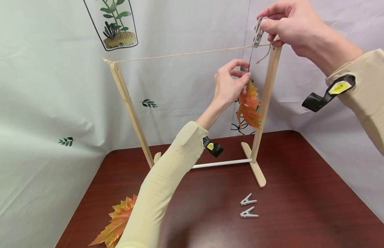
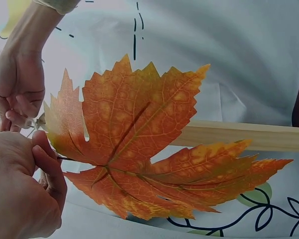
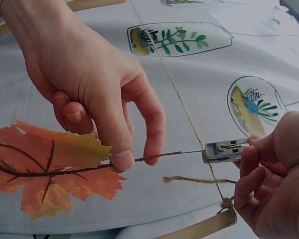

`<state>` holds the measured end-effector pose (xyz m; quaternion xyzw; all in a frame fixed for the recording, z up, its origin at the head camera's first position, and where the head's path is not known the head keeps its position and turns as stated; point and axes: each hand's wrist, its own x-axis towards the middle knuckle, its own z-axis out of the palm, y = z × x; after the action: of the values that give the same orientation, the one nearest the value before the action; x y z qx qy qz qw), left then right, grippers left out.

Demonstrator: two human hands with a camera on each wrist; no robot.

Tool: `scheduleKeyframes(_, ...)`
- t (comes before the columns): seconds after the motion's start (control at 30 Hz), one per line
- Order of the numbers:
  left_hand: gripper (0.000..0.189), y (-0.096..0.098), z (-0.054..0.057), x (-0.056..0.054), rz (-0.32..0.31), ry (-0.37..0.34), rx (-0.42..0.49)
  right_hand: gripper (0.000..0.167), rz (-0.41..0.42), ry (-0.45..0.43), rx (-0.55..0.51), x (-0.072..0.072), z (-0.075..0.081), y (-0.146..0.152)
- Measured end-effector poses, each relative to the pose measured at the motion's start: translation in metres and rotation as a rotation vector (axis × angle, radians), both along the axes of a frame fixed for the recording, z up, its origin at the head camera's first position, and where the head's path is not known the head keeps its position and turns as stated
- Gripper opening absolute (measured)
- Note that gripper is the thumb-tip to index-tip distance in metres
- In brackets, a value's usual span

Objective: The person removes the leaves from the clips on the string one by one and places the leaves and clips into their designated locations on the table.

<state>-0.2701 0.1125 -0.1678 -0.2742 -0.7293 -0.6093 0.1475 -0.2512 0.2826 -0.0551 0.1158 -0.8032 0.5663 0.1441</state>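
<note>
My left hand [image 1: 228, 84] pinches the dark stem [image 3: 162, 156] of an orange artificial maple leaf [image 1: 250, 115], which dangles beside the right wooden post. In the left wrist view the leaf [image 2: 134, 119] spreads wide and its veins show. Above it, my right hand [image 1: 295, 27] holds a grey clothespin [image 1: 258, 34] by its handle end, at the right end of a twine line [image 1: 182, 53]. Seen from the right wrist, the jaws of the clothespin [image 3: 217, 151] meet the twine, and the thin tip of the stem reaches them.
Two grey clothespins [image 1: 249, 212] lie on the dark red table [image 1: 288, 213]. Another maple leaf [image 1: 117, 222] lies at the front left, partly behind my left sleeve. The twine runs between two wooden posts [image 1: 130, 106], joined low down by a white rod [image 1: 223, 163].
</note>
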Motion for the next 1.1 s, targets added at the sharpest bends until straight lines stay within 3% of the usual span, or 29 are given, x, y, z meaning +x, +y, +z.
scheduleKeyframes(0.63, 0.017, -0.005, -0.002, 0.002, -0.004, -0.008, -0.004, 0.014, 0.027, 0.032, -0.167, 0.0, 0.002, 0.005)
scheduleKeyframes(0.93, 0.016, -0.01, -0.006, 0.002, -0.016, 0.004, 0.003, 0.019, 0.004, 0.014, -0.155, 0.003, 0.004, 0.007)
scheduleKeyframes(1.1, 0.016, -0.013, -0.009, 0.003, -0.02, -0.005, 0.017, 0.019, 0.034, 0.035, -0.159, 0.003, 0.0, 0.011)
